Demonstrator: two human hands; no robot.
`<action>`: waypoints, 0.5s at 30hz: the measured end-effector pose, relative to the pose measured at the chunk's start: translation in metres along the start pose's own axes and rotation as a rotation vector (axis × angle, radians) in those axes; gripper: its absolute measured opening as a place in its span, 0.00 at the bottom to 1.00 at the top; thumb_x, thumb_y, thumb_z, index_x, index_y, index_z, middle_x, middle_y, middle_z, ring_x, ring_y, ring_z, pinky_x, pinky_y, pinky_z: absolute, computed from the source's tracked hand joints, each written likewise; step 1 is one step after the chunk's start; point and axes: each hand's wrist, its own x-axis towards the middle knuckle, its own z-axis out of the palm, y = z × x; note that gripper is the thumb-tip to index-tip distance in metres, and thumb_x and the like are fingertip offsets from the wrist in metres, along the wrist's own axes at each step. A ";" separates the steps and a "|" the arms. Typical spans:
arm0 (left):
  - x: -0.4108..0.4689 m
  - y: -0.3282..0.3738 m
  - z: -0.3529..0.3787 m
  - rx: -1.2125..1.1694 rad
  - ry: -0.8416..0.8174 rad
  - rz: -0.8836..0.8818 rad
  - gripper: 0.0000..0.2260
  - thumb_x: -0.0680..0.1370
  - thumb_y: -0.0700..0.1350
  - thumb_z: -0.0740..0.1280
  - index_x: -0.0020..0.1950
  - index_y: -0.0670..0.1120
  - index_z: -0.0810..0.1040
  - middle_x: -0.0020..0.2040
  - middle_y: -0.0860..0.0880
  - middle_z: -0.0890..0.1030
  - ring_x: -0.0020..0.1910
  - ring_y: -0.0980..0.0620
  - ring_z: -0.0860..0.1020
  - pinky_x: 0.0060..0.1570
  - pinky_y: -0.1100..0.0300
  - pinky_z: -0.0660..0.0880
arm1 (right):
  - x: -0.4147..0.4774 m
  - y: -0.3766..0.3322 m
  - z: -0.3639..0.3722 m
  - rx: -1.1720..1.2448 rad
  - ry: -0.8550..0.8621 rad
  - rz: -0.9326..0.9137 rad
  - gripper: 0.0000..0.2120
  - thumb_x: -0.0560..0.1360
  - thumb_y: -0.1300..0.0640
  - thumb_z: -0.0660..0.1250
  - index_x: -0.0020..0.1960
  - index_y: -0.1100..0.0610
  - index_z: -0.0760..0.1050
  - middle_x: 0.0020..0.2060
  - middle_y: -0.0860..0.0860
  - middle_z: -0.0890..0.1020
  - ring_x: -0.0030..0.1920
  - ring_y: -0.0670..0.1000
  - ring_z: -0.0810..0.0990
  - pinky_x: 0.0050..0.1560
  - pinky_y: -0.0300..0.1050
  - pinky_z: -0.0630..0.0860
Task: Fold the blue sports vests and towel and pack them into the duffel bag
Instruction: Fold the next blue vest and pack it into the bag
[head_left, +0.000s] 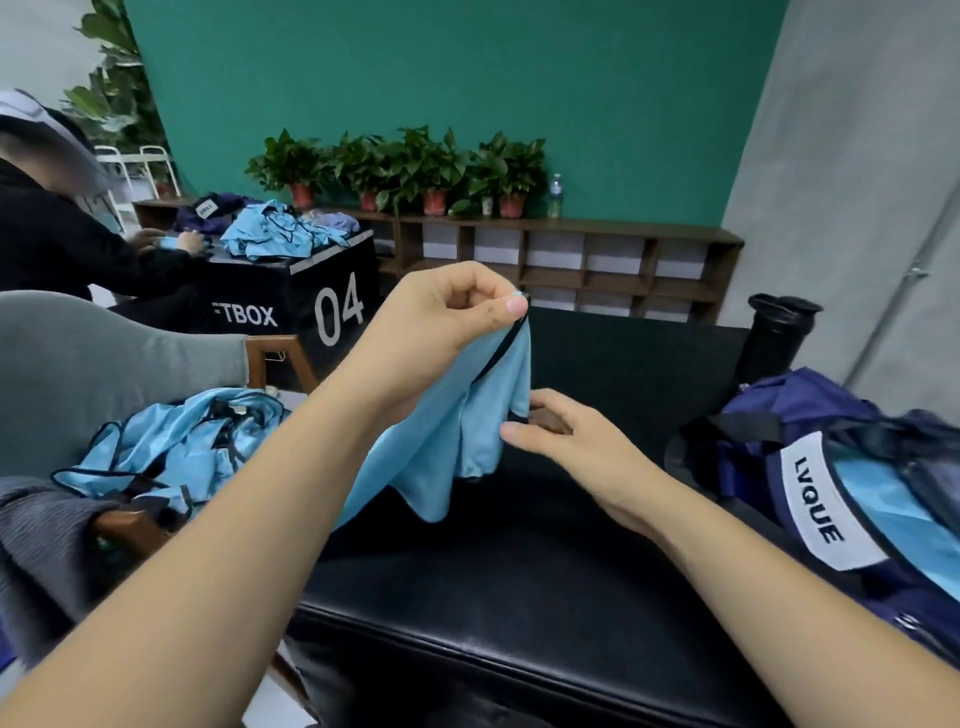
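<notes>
My left hand (441, 322) is raised over the black padded box (519, 561) and pinches the dark-trimmed top edge of a light blue sports vest (457, 431), which hangs down from it. My right hand (561, 436) is lower and to the right, with thumb and fingers closed on the vest's lower right edge. A heap of more blue vests (171, 452) lies on the chair at the left. The navy duffel bag (841, 467) with an "LVQUE" label stands at the right, and light blue fabric shows in its opening.
A grey chair back (104, 358) rises behind the heap. A second person (57, 239) sits at the far left by a black "04" box (311, 296) bearing more vests. A black cylinder (774, 338) stands behind the bag. A wooden shelf (571, 254) with potted plants lines the green wall.
</notes>
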 end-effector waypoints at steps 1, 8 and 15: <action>-0.001 0.004 0.006 -0.028 -0.014 -0.001 0.07 0.81 0.49 0.76 0.50 0.45 0.85 0.45 0.50 0.82 0.45 0.53 0.76 0.54 0.57 0.72 | -0.006 0.003 -0.003 -0.005 -0.029 0.021 0.17 0.79 0.50 0.77 0.67 0.44 0.80 0.61 0.44 0.86 0.64 0.43 0.82 0.73 0.52 0.74; -0.021 0.007 0.029 -0.049 -0.047 -0.025 0.07 0.81 0.47 0.74 0.50 0.44 0.84 0.42 0.51 0.82 0.42 0.56 0.76 0.47 0.64 0.72 | -0.029 0.000 -0.038 0.162 0.114 -0.045 0.10 0.84 0.54 0.68 0.56 0.61 0.81 0.57 0.60 0.85 0.58 0.54 0.82 0.69 0.60 0.75; -0.018 -0.004 0.025 0.387 0.172 0.047 0.05 0.80 0.50 0.76 0.45 0.53 0.84 0.41 0.52 0.83 0.40 0.54 0.78 0.49 0.51 0.78 | -0.045 -0.030 -0.075 0.200 0.383 -0.170 0.14 0.83 0.56 0.65 0.47 0.67 0.75 0.47 0.68 0.81 0.48 0.57 0.79 0.54 0.57 0.75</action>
